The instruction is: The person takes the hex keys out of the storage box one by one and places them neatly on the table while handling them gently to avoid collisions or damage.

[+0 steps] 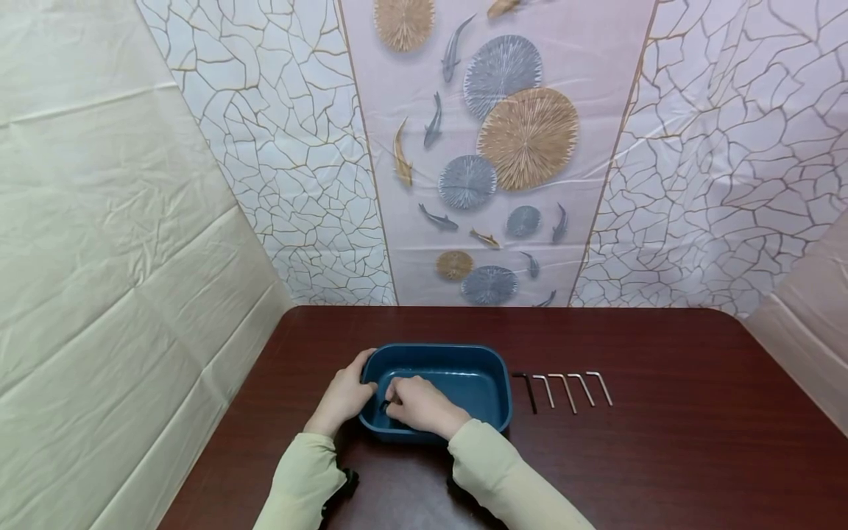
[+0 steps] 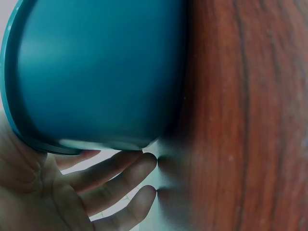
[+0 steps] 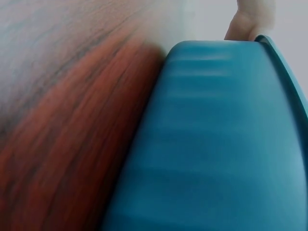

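A deep blue rectangular bin [image 1: 464, 434] stands on the table. My left hand [image 1: 346, 397] grips its left end, the thumb over the rim and the fingers along the outer wall. In the left wrist view those fingers [image 2: 120, 185] are bent under the bin's side. Inside the bin, my right hand [image 1: 420, 405] reaches down with curled fingers near the left end. It pinches a small black thing [image 1: 384, 405], mostly hidden by the fingers; I cannot tell its kind. The right wrist view shows the bin's outer wall [image 3: 207, 144], without the right hand.
Right of the bin lies a row of L-shaped hex keys: a black hex key [image 1: 530, 394] nearest it, then several silver hex keys [image 1: 566, 394]. The dark red wooden table [image 1: 662, 456] reaches back to a patterned cloth backdrop [image 1: 490, 221]. A pale cloth [image 1: 132, 294] hangs at the left.
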Action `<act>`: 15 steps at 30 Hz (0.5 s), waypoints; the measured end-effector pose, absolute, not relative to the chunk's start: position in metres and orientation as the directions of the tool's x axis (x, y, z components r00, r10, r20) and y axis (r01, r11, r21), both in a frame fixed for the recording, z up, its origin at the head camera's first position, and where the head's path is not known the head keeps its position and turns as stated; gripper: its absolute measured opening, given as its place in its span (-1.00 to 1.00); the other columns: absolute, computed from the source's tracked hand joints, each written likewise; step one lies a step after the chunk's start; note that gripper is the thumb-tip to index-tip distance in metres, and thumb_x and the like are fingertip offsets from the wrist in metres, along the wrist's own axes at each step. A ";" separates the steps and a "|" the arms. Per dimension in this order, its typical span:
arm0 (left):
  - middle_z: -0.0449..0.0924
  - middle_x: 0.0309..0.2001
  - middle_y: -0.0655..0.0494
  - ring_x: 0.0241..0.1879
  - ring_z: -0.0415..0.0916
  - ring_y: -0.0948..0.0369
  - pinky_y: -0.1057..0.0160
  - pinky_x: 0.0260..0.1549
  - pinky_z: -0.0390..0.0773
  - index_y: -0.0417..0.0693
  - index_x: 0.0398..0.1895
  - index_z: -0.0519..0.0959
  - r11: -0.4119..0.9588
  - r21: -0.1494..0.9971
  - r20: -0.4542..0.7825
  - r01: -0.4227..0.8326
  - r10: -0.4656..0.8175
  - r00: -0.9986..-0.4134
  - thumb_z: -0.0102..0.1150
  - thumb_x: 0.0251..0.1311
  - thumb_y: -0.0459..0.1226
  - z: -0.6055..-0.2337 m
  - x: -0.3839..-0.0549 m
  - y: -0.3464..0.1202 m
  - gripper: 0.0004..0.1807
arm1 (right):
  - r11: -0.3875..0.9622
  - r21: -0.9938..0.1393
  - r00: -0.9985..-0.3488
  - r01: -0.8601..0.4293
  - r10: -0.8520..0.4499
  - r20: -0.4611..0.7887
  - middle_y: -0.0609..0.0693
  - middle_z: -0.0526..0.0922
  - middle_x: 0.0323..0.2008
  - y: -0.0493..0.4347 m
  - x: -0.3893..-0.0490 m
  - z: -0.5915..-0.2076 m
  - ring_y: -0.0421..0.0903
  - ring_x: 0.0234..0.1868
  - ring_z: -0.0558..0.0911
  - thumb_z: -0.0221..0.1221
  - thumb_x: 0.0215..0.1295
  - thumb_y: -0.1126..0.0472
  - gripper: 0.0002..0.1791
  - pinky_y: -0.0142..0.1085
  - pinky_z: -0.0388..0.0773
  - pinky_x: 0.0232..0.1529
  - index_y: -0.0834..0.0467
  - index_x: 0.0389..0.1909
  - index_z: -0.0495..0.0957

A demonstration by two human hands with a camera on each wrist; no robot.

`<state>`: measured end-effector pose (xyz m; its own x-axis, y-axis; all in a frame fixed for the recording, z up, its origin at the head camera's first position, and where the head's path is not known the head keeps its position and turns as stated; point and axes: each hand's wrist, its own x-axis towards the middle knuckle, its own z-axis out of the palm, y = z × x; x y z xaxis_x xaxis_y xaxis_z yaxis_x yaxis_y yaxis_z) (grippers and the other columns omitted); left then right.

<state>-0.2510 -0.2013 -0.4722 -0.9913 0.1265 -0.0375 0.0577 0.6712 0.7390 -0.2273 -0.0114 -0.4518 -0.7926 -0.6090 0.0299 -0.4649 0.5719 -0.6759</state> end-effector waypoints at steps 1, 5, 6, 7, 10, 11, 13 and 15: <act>0.63 -0.34 -0.15 -0.66 0.43 0.13 0.19 -0.57 0.42 0.04 0.53 0.24 0.670 0.740 -0.036 0.058 0.125 -0.991 0.10 0.29 -0.36 -0.473 -0.251 -0.201 -0.29 | 0.570 -0.679 -0.793 -0.462 -0.609 0.028 -0.14 0.55 -0.52 -0.011 -0.228 -0.452 -0.26 -0.62 0.45 0.15 0.41 0.32 -0.81 -0.38 0.48 -0.37 0.27 -0.03 0.59; 0.64 -0.29 -0.12 -0.65 0.45 0.12 0.18 -0.57 0.42 0.03 0.52 0.25 0.668 0.742 -0.034 0.060 0.127 -0.991 0.10 0.29 -0.36 -0.473 -0.251 -0.201 -0.30 | 0.572 -0.689 -0.799 -0.445 -0.601 0.018 -0.15 0.55 -0.56 -0.008 -0.230 -0.450 -0.23 -0.67 0.42 0.15 0.42 0.31 -0.71 -0.39 0.43 -0.45 0.29 0.10 0.57; 0.64 -0.30 -0.10 -0.65 0.45 0.12 0.18 -0.56 0.42 0.03 0.52 0.25 0.670 0.740 -0.034 0.059 0.125 -0.992 0.10 0.28 -0.36 -0.473 -0.251 -0.201 -0.30 | 0.569 -0.692 -0.800 -0.444 -0.600 0.019 -0.15 0.54 -0.57 -0.007 -0.230 -0.448 -0.23 -0.69 0.40 0.15 0.42 0.31 -0.70 -0.38 0.41 -0.47 0.29 0.11 0.58; 0.62 -0.34 -0.09 -0.65 0.43 0.12 0.18 -0.56 0.41 0.04 0.52 0.25 0.673 0.738 -0.038 0.056 0.124 -0.991 0.10 0.29 -0.35 -0.474 -0.251 -0.201 -0.30 | 0.567 -0.696 -0.801 -0.441 -0.599 0.019 -0.15 0.55 -0.57 -0.006 -0.231 -0.448 -0.23 -0.69 0.40 0.15 0.42 0.31 -0.69 -0.39 0.40 -0.49 0.28 0.13 0.58; 0.57 -0.42 -0.05 -0.65 0.40 0.12 0.18 -0.54 0.40 0.03 0.52 0.24 0.681 0.730 -0.045 0.053 0.125 -0.991 0.10 0.30 -0.35 -0.474 -0.252 -0.202 -0.30 | 0.542 -0.709 -0.798 -0.451 -0.601 0.047 -0.14 0.58 -0.53 -0.004 -0.232 -0.444 -0.23 -0.68 0.39 0.14 0.40 0.32 -0.68 -0.38 0.38 -0.50 0.27 0.12 0.59; 0.56 -0.42 -0.04 -0.63 0.41 0.12 0.18 -0.53 0.40 0.04 0.52 0.24 0.684 0.727 -0.045 0.052 0.123 -0.991 0.10 0.30 -0.34 -0.474 -0.252 -0.202 -0.30 | 0.532 -0.716 -0.797 -0.452 -0.602 0.055 -0.13 0.59 -0.50 -0.002 -0.233 -0.443 -0.22 -0.68 0.39 0.14 0.39 0.33 -0.68 -0.38 0.39 -0.51 0.26 0.12 0.59; 0.57 -0.42 -0.05 -0.60 0.43 0.10 0.17 -0.51 0.41 0.05 0.52 0.24 0.689 0.723 -0.048 0.051 0.124 -0.991 0.10 0.30 -0.34 -0.473 -0.253 -0.202 -0.31 | 0.516 -0.729 -0.796 -0.449 -0.602 0.064 -0.12 0.62 -0.44 0.000 -0.233 -0.440 -0.21 -0.66 0.43 0.13 0.39 0.34 -0.69 -0.37 0.41 -0.50 0.25 0.12 0.59; 0.63 -0.31 -0.08 -0.53 0.49 0.10 0.16 -0.47 0.44 0.05 0.51 0.26 0.690 0.721 -0.038 0.059 0.125 -0.991 0.11 0.29 -0.34 -0.473 -0.253 -0.201 -0.31 | 0.510 -0.737 -0.796 -0.443 -0.601 0.063 -0.09 0.63 -0.39 0.003 -0.234 -0.437 -0.20 -0.63 0.47 0.12 0.40 0.34 -0.69 -0.36 0.43 -0.50 0.24 0.13 0.59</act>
<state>-0.2529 -0.2015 -0.4730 -0.9915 0.1246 -0.0380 0.0591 0.6903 0.7211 -0.2343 0.0033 -0.4375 -0.7965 -0.6014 0.0631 -0.4432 0.5096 -0.7374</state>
